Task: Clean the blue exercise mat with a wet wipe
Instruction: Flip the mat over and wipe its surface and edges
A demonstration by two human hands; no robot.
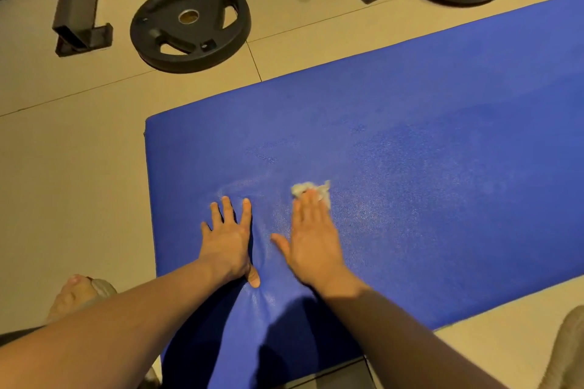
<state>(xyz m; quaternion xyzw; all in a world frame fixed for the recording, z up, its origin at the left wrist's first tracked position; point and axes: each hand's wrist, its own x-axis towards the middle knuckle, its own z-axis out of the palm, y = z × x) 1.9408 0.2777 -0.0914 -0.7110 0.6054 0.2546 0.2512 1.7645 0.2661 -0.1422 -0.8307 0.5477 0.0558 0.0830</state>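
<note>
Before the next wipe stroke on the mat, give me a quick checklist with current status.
1. The wet wipe is pressed under the right hand: ok.
2. The left hand lies flat on the blue mat, bracing it: ok.
3. Mat surface smooth: not ok, it wrinkles between the hands.
4. The weight plate lies off the mat: ok.
5. Wipe wet enough: cannot tell.

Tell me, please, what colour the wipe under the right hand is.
The wipe is off-white with a slightly greyish tinge, showing best in the head view.
</note>
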